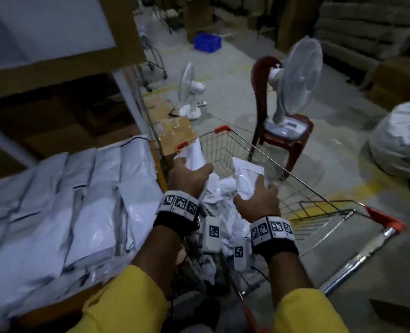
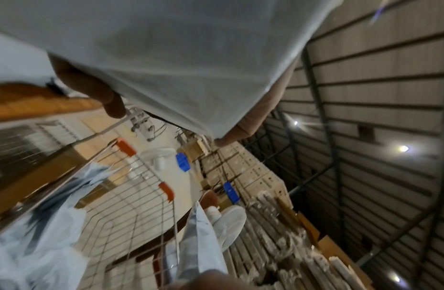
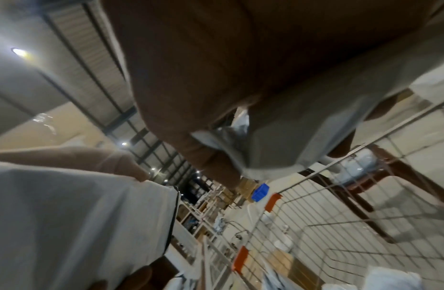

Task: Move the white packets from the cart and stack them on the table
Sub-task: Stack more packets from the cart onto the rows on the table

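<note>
Wrist views blurred; both hands' fingertips mostly hidden behind the packets. Left hand point(image 1: 189, 175) grips a white packet point(image 1: 191, 155) — fingers curled round its edge. Right hand point(image 1: 259, 198) pinches a second packet point(image 1: 247, 175), thumb on top. Below both — cart point(image 1: 292, 188) holding a loose heap of packets point(image 1: 219, 188). Stacked packets point(image 1: 79, 200) cover the table point(image 1: 62, 306) left of the left fingers.

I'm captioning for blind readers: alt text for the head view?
Two hands, left and right, each lift a white packet from a wire cart. White packets are stacked on the table at left; a fan stands on a red chair behind.
</note>
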